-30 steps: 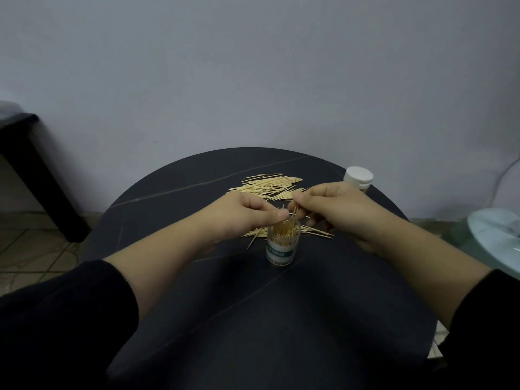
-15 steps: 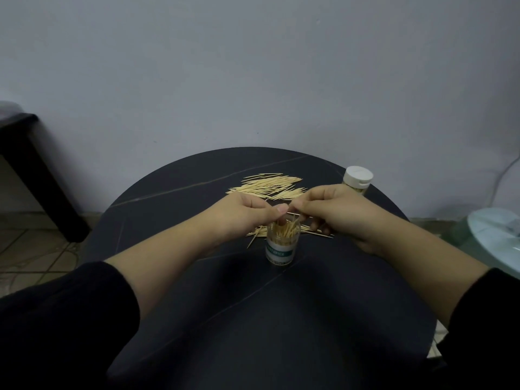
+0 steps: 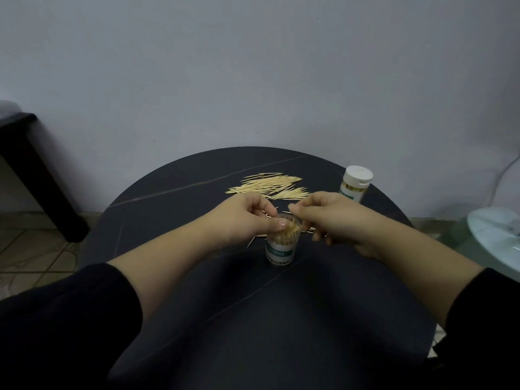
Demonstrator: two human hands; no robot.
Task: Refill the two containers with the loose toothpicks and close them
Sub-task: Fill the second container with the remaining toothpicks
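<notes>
An open clear toothpick container (image 3: 280,250) with a green label stands at the table's middle, toothpicks sticking out of its mouth. My left hand (image 3: 247,218) is at its rim and pinches the toothpick tops between thumb and curled fingers. My right hand (image 3: 326,218) hovers just right of the mouth with curled fingers and thumb meeting forefinger; whether it holds a toothpick is hidden. A second container (image 3: 355,184) with its white lid on stands at the far right. Loose toothpicks (image 3: 268,185) lie in a pile behind my hands, with a few more under them.
The round dark table (image 3: 253,319) ends close behind the pile, against a grey wall. A dark bench leg (image 3: 36,175) stands on the tiled floor to the left. A pale round object (image 3: 495,235) sits off the table's right side.
My right hand has drawn a little to the right, away from the container's mouth. My left thumb has come down onto the toothpick tops. The view has tilted, and more of the lidded container shows.
</notes>
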